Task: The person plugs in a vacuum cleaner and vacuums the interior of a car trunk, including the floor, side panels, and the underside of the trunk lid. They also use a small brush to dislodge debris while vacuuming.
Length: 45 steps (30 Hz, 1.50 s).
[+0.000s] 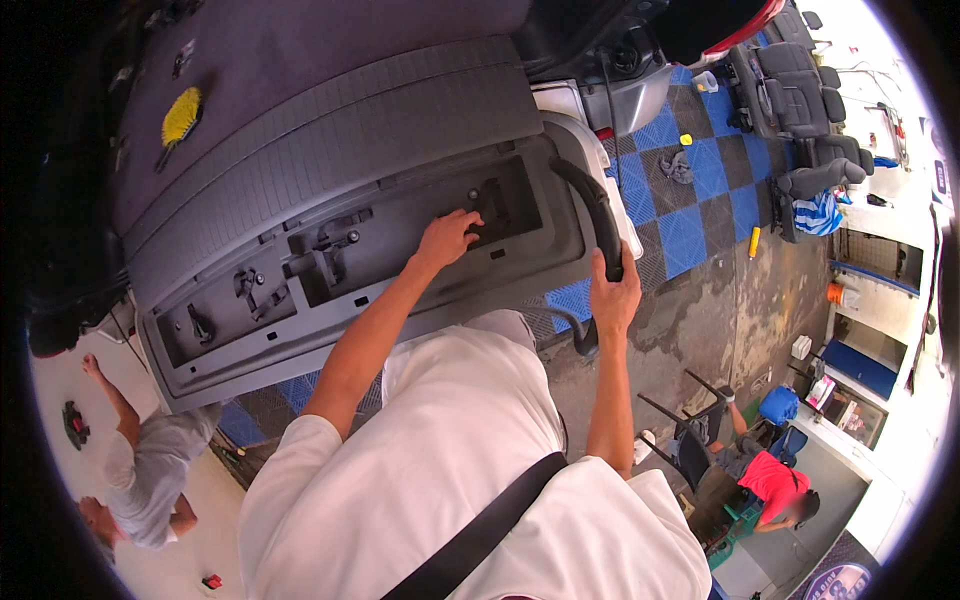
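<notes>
In front of me lies the lowered tailgate of a vehicle, its grey plastic inner panel (405, 289) having a long recessed storage tray (401, 247). Over the tray's right part hangs my left hand (450, 238), fingers slightly curled and apart, near a dark recess with a round fastener (473, 193). My right hand (616, 289) is wrapped round the end of a black vacuum hose (596, 195), whose tube curves over the panel's right edge. Straps and fasteners (330, 244) sit in the tray's middle and left compartments.
A yellow-bristled brush (181, 118) lies on the cargo carpet (300, 45). Removed car seats (795, 90) stand at the upper right by blue and black floor tiles (682, 232). One person (150, 472) is at lower left; another in red (776, 480) sits at lower right near a black chair (690, 450).
</notes>
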Tool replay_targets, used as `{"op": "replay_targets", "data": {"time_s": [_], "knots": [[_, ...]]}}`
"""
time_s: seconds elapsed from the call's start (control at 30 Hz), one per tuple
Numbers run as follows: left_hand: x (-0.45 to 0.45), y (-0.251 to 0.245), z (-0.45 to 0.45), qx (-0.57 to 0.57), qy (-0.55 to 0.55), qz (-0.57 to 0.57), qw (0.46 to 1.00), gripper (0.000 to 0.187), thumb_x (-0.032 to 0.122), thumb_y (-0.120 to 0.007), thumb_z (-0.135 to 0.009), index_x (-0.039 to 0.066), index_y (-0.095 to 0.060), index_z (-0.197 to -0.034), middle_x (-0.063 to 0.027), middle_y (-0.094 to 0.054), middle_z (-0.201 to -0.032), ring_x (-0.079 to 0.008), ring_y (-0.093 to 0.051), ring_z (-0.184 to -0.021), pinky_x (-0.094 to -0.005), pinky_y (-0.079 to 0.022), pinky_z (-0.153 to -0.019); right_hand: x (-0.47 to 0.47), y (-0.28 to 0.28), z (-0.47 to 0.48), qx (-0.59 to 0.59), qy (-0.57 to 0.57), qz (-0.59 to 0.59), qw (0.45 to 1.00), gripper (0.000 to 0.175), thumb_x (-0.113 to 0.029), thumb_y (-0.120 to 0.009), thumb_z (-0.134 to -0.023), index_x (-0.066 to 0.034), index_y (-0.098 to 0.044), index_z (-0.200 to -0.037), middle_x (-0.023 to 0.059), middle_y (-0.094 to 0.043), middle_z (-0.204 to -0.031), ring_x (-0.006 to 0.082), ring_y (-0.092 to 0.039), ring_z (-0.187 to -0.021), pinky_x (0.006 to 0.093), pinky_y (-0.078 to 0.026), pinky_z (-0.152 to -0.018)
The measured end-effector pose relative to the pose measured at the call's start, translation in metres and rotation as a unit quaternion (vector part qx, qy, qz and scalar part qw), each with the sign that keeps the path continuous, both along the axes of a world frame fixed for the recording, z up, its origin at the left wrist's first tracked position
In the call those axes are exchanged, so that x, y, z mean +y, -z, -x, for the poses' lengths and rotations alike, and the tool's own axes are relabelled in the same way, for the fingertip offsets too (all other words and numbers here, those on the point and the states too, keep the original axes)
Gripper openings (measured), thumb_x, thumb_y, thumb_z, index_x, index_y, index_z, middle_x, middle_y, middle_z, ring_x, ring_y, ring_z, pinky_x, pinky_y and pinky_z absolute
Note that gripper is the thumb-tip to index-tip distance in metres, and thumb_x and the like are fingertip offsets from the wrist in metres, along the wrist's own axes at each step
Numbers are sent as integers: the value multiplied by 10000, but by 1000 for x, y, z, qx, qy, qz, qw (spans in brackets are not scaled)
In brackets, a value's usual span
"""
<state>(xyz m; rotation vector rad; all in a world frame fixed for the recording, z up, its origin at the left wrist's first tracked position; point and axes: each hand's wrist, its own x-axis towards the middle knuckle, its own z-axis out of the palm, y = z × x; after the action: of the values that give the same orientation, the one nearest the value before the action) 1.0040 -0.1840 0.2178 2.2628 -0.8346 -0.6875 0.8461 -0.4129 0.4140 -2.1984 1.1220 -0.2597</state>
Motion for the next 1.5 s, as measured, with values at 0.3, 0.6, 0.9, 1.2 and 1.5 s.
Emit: {"op": "replay_targets", "data": {"time_s": [0.3,0.6,0.9,1.2,1.5], "knots": [[0,-3,-2,-4,8,-8,1000,286,229,-733,-956,156,-656,-1222,-96,-674,-1098,-321,-695,-1003,-460,-549,-880,-16,29,-58,-14,-34,73,997,586,-403,-705,-952,8,-641,-1364,282,-733,-1144,434,-732,-1051,461,-576,-872],[2,-3,-1,10,-3,0,1000,276,251,-704,-981,160,-698,-1242,-107,-676,-1120,-320,-691,-1041,-453,-552,-891,-9,21,-48,-51,-82,119,988,605,-387,-739,-928,29,-636,-1355,280,-742,-1107,402,-757,-1010,445,-580,-858],[0,-10,15,25,-62,-3,998,371,313,-666,-1009,222,-701,-1367,-103,-683,-1115,-321,-683,-1031,-449,-551,-905,37,52,-35,-8,-142,27,989,562,-379,-753,-912,-18,-659,-1331,267,-747,-1085,417,-748,-986,446,-588,-849],[1,-11,25,-18,-63,-1,998,303,327,-594,-1047,167,-741,-1258,-118,-677,-1136,-342,-668,-1067,-486,-525,-948,63,59,-33,-24,-199,-40,979,515,-365,-760,-913,-58,-673,-1317,248,-743,-1121,429,-716,-1083,440,-565,-910],[78,-51,69,-43,-75,97,992,297,152,-683,-948,98,-678,-1239,-158,-564,-1411,-404,-548,-1285,-511,-477,-1066,134,69,-62,-6,-292,-29,956,566,-388,-757,-904,-19,-666,-1323,258,-736,-1152,442,-723,-1019,482,-587,-854]]}}
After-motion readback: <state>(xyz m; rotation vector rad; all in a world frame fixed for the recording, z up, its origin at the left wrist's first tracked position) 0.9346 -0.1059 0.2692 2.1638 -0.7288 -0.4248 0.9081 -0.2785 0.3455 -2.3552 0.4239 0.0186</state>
